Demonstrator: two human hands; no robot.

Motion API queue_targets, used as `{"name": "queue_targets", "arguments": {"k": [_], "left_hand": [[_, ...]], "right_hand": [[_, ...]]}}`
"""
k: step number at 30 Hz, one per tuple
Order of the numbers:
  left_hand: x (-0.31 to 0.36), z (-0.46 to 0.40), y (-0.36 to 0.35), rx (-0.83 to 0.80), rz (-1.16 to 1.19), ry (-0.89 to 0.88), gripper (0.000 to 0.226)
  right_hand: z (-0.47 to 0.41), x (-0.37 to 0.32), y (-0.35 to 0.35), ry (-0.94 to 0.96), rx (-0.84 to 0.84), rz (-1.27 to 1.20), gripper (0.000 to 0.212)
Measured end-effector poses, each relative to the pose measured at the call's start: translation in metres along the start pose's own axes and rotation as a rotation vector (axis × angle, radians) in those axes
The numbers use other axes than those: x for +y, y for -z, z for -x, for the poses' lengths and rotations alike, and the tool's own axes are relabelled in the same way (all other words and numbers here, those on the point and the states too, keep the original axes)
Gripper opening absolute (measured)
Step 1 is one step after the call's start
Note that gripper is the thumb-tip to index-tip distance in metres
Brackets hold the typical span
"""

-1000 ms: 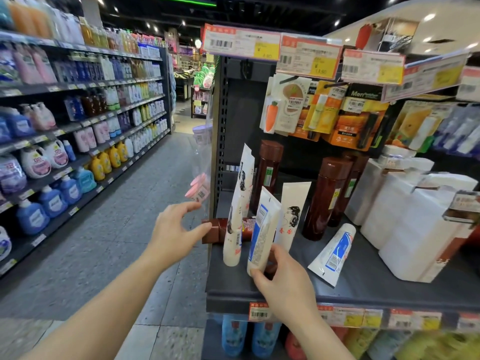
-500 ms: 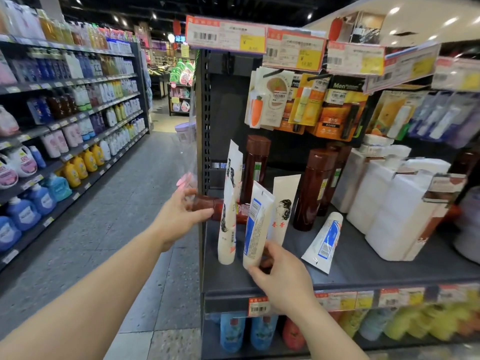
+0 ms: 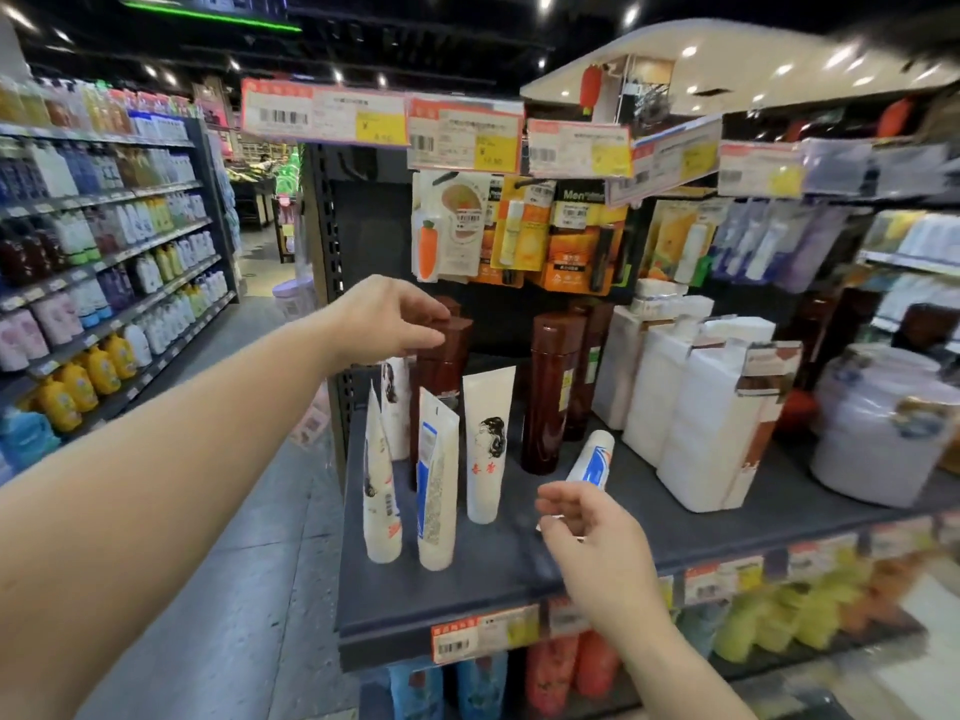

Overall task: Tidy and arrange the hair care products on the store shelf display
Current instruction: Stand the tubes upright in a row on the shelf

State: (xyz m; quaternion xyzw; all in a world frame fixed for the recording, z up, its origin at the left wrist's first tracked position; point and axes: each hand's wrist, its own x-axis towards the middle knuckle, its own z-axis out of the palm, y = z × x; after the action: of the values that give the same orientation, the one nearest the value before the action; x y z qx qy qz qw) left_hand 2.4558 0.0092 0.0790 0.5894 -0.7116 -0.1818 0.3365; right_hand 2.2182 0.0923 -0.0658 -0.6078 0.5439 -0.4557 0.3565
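Note:
My left hand [image 3: 395,319] grips the cap of a brown bottle [image 3: 441,366], which stands upright at the shelf's left, behind the tubes. Several white tubes stand cap-down in front: one at the far left [image 3: 382,506], one with a blue label [image 3: 436,491], one printed with a woman's head [image 3: 488,444]. A white tube with blue print [image 3: 592,457] lies tilted on the dark shelf [image 3: 493,579]. My right hand [image 3: 587,527] covers its lower end, fingers curled round it. Two more brown bottles [image 3: 550,387] stand further right.
White boxed products [image 3: 701,407] and a pale round tub [image 3: 878,423] fill the shelf's right side. Carded items [image 3: 571,236] hang above under price tags [image 3: 322,114]. An aisle with stocked shelves [image 3: 104,283] runs along the left.
The brown bottle that lay on the shelf now stands upright under my left hand. My right hand let go of the blue-label tube and moved right onto the lying tube.

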Motion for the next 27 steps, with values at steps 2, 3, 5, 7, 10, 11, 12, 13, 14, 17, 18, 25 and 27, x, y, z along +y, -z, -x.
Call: {"name": "queue_targets", "arguments": {"k": [2,3,5,7,10,11,12,13,14,17,18,25,27], "left_hand": [[0.004,-0.003,-0.003,0.004,-0.012,0.011,0.028],[0.005,-0.003,-0.002,0.003,-0.018,0.027,0.028],[0.005,-0.003,0.000,-0.005,-0.036,0.072,0.028],[0.006,-0.002,0.002,0.005,-0.041,0.113,0.027],[0.010,-0.001,0.000,0.056,-0.083,0.120,0.025],[0.012,-0.001,-0.002,0.068,-0.098,0.117,0.025],[0.015,-0.001,-0.003,0.076,-0.112,0.114,0.024],[0.018,-0.002,-0.005,0.080,-0.132,0.107,0.024],[0.021,-0.002,-0.007,0.082,-0.154,0.102,0.024],[0.030,-0.005,-0.011,0.049,-0.154,0.059,0.030],[0.034,-0.007,-0.013,0.031,-0.129,0.046,0.033],[0.058,-0.020,-0.025,-0.129,-0.140,-0.034,0.043],[0.065,-0.020,-0.029,-0.176,-0.151,-0.053,0.042]], "right_hand": [[-0.008,0.001,0.007,0.012,-0.026,0.018,0.024],[-0.013,0.001,0.011,0.021,-0.051,0.042,0.022],[-0.024,0.001,0.021,0.042,-0.111,0.143,0.018],[-0.035,0.005,0.029,0.071,-0.147,0.291,0.018],[-0.049,0.017,0.034,0.155,-0.203,0.553,0.032],[-0.052,0.022,0.034,0.182,-0.240,0.636,0.037],[-0.054,0.026,0.034,0.202,-0.278,0.703,0.040],[-0.055,0.028,0.034,0.213,-0.312,0.754,0.043],[-0.056,0.030,0.035,0.225,-0.342,0.799,0.046],[-0.059,0.033,0.038,0.277,-0.379,0.904,0.052],[-0.060,0.032,0.040,0.287,-0.377,0.934,0.053],[-0.067,0.029,0.050,0.357,-0.326,1.035,0.040],[-0.072,0.031,0.053,0.341,-0.309,0.925,0.040]]}}
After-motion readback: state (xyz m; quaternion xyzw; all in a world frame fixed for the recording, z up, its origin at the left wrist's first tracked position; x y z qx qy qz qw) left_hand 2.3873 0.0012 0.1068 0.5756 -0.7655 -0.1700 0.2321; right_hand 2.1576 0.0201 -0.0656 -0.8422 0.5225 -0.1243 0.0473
